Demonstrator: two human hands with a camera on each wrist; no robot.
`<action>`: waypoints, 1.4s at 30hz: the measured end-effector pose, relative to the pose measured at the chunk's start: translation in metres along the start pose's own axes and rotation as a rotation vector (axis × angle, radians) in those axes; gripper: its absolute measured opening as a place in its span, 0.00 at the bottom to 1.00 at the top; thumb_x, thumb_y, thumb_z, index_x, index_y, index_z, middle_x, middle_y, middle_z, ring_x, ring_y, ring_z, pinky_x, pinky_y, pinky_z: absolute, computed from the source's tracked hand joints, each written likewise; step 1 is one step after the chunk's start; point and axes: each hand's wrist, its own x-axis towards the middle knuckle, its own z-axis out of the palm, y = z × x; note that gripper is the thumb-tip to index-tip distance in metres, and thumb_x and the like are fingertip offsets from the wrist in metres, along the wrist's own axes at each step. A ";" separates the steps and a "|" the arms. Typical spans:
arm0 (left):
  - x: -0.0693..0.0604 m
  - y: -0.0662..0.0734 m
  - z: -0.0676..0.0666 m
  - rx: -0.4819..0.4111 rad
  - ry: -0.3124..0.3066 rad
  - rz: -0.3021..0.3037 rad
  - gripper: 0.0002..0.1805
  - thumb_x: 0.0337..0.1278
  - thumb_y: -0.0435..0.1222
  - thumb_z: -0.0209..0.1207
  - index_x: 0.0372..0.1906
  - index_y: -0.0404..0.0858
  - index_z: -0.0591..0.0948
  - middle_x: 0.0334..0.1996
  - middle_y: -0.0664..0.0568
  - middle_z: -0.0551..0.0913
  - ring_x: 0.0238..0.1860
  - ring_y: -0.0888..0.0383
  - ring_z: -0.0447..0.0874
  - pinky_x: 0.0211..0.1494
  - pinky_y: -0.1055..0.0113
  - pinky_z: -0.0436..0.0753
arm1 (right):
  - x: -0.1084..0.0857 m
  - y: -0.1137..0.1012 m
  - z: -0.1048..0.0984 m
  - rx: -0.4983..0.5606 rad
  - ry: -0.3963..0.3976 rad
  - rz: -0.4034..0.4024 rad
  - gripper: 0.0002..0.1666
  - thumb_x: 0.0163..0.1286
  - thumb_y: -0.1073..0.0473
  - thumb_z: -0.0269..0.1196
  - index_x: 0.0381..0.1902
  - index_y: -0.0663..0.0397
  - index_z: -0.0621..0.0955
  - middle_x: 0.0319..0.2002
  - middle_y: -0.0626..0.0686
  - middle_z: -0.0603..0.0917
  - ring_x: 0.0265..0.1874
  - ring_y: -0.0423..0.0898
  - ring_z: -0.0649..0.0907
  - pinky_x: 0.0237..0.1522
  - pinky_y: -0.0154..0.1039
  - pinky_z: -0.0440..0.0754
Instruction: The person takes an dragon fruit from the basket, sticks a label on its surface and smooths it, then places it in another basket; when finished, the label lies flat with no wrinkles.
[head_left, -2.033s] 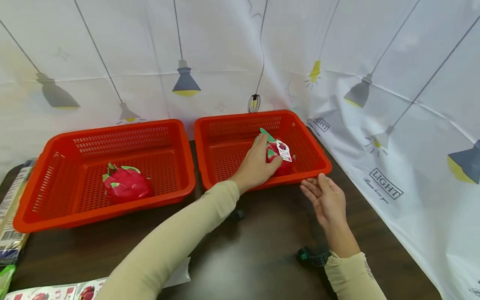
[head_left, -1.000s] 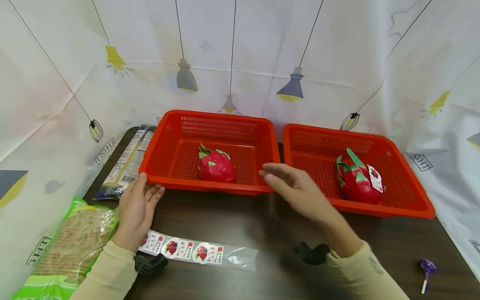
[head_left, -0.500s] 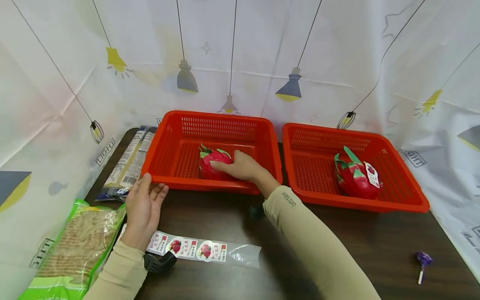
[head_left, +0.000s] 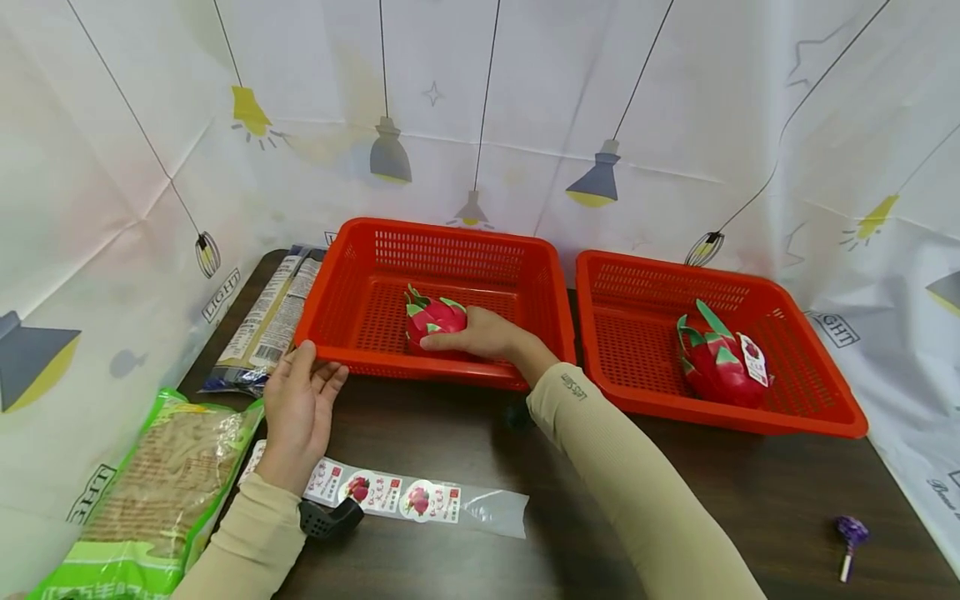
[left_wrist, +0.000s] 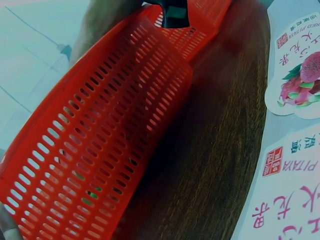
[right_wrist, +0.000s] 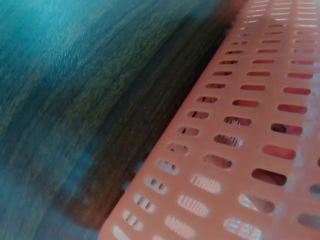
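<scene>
In the head view, a dragon fruit point(head_left: 433, 320) lies in the left red plastic basket point(head_left: 457, 367). My right hand point(head_left: 487, 335) reaches over the front rim and grips this fruit, thumb in front; its other fingers are mostly hidden. My left hand point(head_left: 302, 408) holds the same basket's front left corner, thumb at the rim and fingers below. A second dragon fruit point(head_left: 723, 371), with a white label point(head_left: 752, 360) on it, sits in the right red basket point(head_left: 720, 414). Both wrist views show mostly the slotted basket wall point(left_wrist: 100, 125).
A strip of dragon fruit labels point(head_left: 397, 497) lies on the dark table point(head_left: 442, 575). At the left are a green-edged food bag point(head_left: 165, 483) and a grey-beige packet point(head_left: 273, 317). A purple lollipop point(head_left: 851, 533) lies at the right. Printed cloth point(head_left: 525, 108) hangs behind.
My left hand has let go of the labelled dragon fruit and moved left to the left basket's corner. My right hand has left the right basket and taken hold of the left basket's dragon fruit.
</scene>
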 end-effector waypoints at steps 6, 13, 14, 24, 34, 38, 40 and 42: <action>0.000 -0.003 0.003 0.018 -0.005 0.003 0.09 0.76 0.41 0.54 0.48 0.40 0.73 0.40 0.53 0.77 0.34 0.61 0.80 0.43 0.73 0.86 | -0.005 0.000 -0.003 -0.014 0.059 -0.020 0.42 0.55 0.33 0.73 0.58 0.48 0.71 0.52 0.50 0.81 0.50 0.49 0.80 0.49 0.41 0.84; -0.001 0.000 0.002 0.030 0.017 -0.010 0.12 0.75 0.43 0.55 0.50 0.39 0.72 0.45 0.52 0.75 0.35 0.61 0.79 0.44 0.73 0.86 | -0.011 0.004 -0.006 0.093 0.128 -0.095 0.42 0.56 0.37 0.74 0.61 0.48 0.71 0.54 0.50 0.82 0.52 0.49 0.81 0.50 0.41 0.86; -0.002 0.001 0.001 0.032 0.022 -0.011 0.12 0.75 0.43 0.55 0.50 0.39 0.72 0.45 0.52 0.75 0.36 0.61 0.79 0.44 0.73 0.86 | -0.014 0.005 -0.008 0.128 0.138 -0.102 0.43 0.57 0.37 0.74 0.63 0.49 0.70 0.55 0.50 0.81 0.53 0.49 0.80 0.50 0.42 0.87; -0.003 0.002 0.003 0.004 0.021 -0.031 0.14 0.74 0.43 0.56 0.53 0.38 0.72 0.48 0.50 0.74 0.37 0.61 0.79 0.44 0.72 0.87 | -0.090 0.011 -0.039 0.444 0.254 -0.200 0.42 0.64 0.44 0.70 0.70 0.49 0.67 0.62 0.52 0.77 0.60 0.52 0.79 0.52 0.46 0.88; -0.004 0.002 0.006 -0.035 0.021 -0.054 0.15 0.72 0.42 0.59 0.55 0.39 0.73 0.45 0.50 0.76 0.36 0.60 0.80 0.42 0.72 0.88 | -0.234 0.061 0.001 0.341 0.360 -0.200 0.45 0.60 0.51 0.74 0.71 0.46 0.67 0.59 0.57 0.80 0.55 0.57 0.81 0.44 0.41 0.89; -0.004 0.003 0.007 -0.061 0.023 -0.056 0.15 0.71 0.41 0.60 0.55 0.39 0.74 0.47 0.49 0.75 0.35 0.59 0.80 0.41 0.70 0.89 | -0.263 0.081 0.031 0.206 0.441 -0.010 0.53 0.52 0.46 0.80 0.72 0.43 0.67 0.58 0.55 0.80 0.52 0.53 0.81 0.41 0.39 0.89; -0.004 0.004 0.006 -0.068 0.028 -0.058 0.16 0.71 0.40 0.61 0.55 0.39 0.74 0.48 0.49 0.74 0.35 0.59 0.80 0.40 0.70 0.89 | -0.269 0.088 0.044 0.121 0.469 0.089 0.57 0.47 0.42 0.82 0.71 0.43 0.67 0.58 0.54 0.80 0.52 0.51 0.81 0.40 0.39 0.89; -0.005 0.004 0.006 -0.077 0.040 -0.063 0.16 0.70 0.40 0.61 0.56 0.39 0.74 0.48 0.48 0.74 0.35 0.58 0.80 0.40 0.70 0.89 | -0.272 0.095 0.053 0.052 0.493 0.154 0.60 0.44 0.38 0.82 0.71 0.44 0.67 0.58 0.53 0.80 0.52 0.51 0.80 0.39 0.40 0.89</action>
